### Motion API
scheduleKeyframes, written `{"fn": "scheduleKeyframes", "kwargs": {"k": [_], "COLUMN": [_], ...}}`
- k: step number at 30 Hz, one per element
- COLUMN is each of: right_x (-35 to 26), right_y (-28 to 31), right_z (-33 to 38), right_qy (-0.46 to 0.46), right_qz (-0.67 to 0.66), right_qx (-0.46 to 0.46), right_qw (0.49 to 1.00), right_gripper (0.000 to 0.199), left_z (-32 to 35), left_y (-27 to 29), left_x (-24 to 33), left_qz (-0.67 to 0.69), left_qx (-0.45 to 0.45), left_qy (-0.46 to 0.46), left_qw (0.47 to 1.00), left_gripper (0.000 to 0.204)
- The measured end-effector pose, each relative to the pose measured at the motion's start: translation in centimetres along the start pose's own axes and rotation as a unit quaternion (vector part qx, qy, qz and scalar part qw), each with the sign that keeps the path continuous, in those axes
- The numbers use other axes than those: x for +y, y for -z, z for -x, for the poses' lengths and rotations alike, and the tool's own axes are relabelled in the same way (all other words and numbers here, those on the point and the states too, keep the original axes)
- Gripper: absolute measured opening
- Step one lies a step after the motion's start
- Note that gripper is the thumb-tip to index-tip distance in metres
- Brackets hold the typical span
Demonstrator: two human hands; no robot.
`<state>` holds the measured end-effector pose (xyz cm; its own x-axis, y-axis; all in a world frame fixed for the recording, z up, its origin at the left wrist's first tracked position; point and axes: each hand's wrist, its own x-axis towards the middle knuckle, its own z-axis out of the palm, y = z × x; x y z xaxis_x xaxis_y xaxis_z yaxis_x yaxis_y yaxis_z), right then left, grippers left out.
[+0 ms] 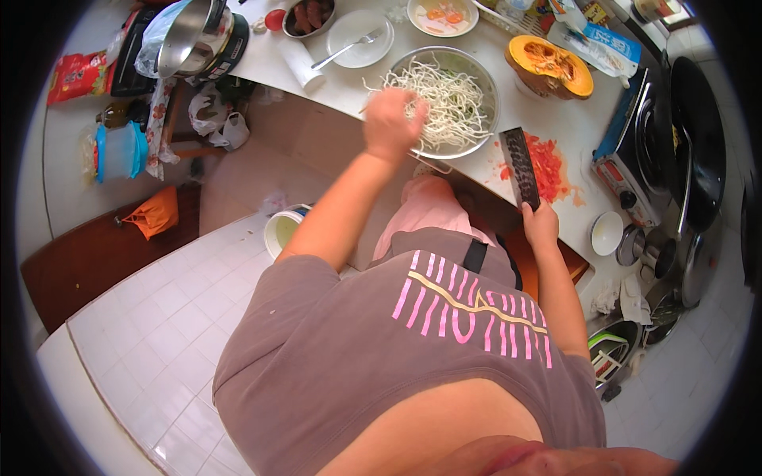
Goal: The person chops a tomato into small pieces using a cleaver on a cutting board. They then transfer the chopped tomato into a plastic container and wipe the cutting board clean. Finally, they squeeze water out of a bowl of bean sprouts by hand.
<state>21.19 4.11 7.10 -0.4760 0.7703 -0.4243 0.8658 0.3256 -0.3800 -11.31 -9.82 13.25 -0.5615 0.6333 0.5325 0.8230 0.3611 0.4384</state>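
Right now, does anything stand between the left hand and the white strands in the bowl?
Nothing visible: the left hand is at the white strands, and the cleaver is right of the bowl.

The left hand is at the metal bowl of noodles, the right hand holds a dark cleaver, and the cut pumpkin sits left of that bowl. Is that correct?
Not quite: the head view shows the cut pumpkin to the right of the metal bowl. The rest stands: the left hand is at the noodles and the right hand holds the dark cleaver.
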Motion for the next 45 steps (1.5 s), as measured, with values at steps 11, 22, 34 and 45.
{"fn": "scheduleKeyframes", "kwargs": {"k": [11, 22, 34, 45], "right_x": [-1.2, -2.0, -1.4, -3.1], "right_y": [0.7, -0.4, -1.3, 0.2], "right_z": [0.8, 1.1, 1.3, 1.3], "right_qy": [-0.079, -0.108, -0.094, -0.094], "right_qz": [0.002, -0.013, -0.01, -0.002], "right_qx": [0.009, 0.037, 0.038, 0.071], "right_qw": [0.997, 0.993, 0.995, 0.993], "right_gripper": [0.031, 0.028, 0.032, 0.032], "left_z": [-10.2, -6.4, -11.3, -11.7], "left_y": [0.2, 5.6, 1.6, 1.5], "left_x": [-17.8, -20.8, -26.0, -22.3], "left_qz": [-0.284, -0.135, -0.145, -0.174], "left_qx": [-0.347, -0.121, -0.081, -0.111], "left_qy": [0.336, 0.341, 0.388, 0.291], "left_qw": [0.828, 0.922, 0.906, 0.934], "left_gripper": [0.036, 0.03, 0.027, 0.042]}}
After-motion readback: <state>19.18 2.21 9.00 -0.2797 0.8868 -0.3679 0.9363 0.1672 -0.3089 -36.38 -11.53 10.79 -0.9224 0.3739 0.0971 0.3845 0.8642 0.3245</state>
